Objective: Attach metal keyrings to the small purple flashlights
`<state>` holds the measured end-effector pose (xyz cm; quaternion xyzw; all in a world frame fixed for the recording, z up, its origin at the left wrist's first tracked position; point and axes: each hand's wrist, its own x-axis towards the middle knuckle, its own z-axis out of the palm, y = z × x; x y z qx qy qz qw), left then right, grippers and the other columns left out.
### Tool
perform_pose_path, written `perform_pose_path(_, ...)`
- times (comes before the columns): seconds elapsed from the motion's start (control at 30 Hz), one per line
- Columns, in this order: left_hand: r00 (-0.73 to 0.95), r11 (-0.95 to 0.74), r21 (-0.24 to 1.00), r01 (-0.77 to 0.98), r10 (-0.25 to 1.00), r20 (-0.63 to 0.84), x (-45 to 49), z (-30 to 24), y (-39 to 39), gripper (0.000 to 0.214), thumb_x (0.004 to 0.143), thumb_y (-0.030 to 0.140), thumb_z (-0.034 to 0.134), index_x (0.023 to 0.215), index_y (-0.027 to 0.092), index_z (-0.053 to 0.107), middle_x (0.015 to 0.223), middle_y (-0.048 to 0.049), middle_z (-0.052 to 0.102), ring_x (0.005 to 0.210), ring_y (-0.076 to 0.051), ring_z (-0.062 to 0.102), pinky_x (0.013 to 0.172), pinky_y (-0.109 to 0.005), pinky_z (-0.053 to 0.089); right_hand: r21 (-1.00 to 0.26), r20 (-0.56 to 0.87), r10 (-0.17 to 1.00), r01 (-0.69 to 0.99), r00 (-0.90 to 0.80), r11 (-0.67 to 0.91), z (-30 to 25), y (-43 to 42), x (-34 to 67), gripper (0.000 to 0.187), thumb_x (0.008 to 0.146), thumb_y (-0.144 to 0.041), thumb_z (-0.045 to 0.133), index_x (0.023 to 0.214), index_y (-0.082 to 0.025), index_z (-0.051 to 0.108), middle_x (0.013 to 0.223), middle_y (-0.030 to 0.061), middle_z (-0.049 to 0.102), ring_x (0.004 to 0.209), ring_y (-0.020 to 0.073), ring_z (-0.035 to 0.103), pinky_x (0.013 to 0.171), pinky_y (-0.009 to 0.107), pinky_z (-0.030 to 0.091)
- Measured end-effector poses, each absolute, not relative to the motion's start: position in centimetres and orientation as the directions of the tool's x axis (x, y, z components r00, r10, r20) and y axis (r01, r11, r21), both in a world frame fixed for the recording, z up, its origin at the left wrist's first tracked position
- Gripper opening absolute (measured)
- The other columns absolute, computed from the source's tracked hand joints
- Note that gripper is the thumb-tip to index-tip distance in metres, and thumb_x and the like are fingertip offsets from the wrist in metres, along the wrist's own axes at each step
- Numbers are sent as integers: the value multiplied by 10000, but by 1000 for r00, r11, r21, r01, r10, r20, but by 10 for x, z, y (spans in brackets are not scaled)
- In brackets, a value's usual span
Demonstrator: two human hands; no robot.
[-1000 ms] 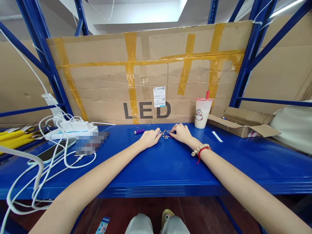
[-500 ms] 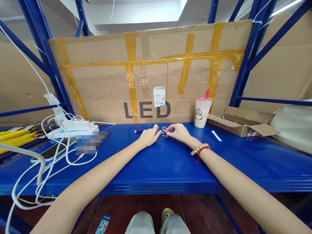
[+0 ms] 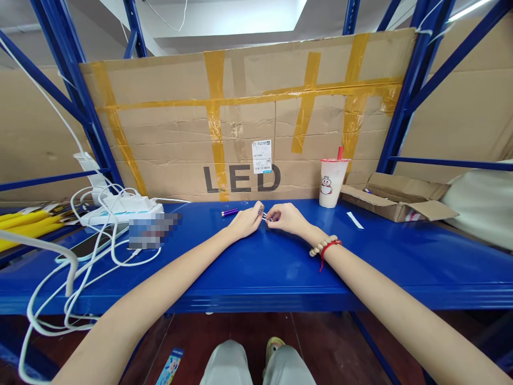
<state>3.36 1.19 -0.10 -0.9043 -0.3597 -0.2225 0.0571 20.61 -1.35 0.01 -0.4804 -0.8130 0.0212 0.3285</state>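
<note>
Showing between left-hand fingers point(image 3: 258, 208) and right-hand fingers point(image 3: 276, 210): small metallic parts point(image 3: 265, 216).

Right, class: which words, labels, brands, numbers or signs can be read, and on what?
"LED": on the large cardboard panel.
White label on that panel: print too small to read.
Cup: snowman-like figure, no readable words.
Blue printed strip: lettering too small to read.
</note>
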Motion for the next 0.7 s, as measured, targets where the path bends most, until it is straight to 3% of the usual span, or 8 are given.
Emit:
perform_pose_path(0.1,652,-739,50,672,623,431,33,-1,12,131,908,243,277,1001,197,358,965,-62,613,874,-203,616,667,-273,454,-326,529,786,778,-321,537,1,-16,205,135,675,-198,603,788,-174,673,738,16,681,649,126,608,598,210,422)
perform_pose_path(0.2,642,-725,57,686,641,420,33,-2,13,150,902,226,280,1031,196,351,983,-72,615,891,-215,613,674,-285,457,-311,552,771,779,-318,544,2,-17,204,259,686,-164,593,939,-194,639,853,9,681,676,117,608,603,204,416)
perform_pose_path(0.3,641,-724,58,687,642,420,32,-3,14,166,893,206,291,1048,194,349,988,-77,618,899,-218,613,682,-289,460,-224,554,754,809,-353,544,3,-18,203,302,728,-156,570,1022,-205,617,917,20,667,707,118,601,626,206,401)
perform_pose_path(0.47,651,-732,64,678,638,411,31,-2,15,162,890,216,307,1041,197,364,958,-70,619,883,-212,619,680,-282,461,-25,482,757,857,-441,515,1,-20,199,195,815,-243,520,951,-191,649,842,46,647,727,143,574,618,222,350)
perform_pose_path(0.7,653,-741,80,666,632,418,31,-3,17,139,902,228,287,1021,202,354,932,-63,621,841,-209,626,638,-273,449,-12,474,755,855,-452,519,-2,-18,199,225,856,-305,466,870,-162,639,779,48,625,659,125,527,567,217,291)
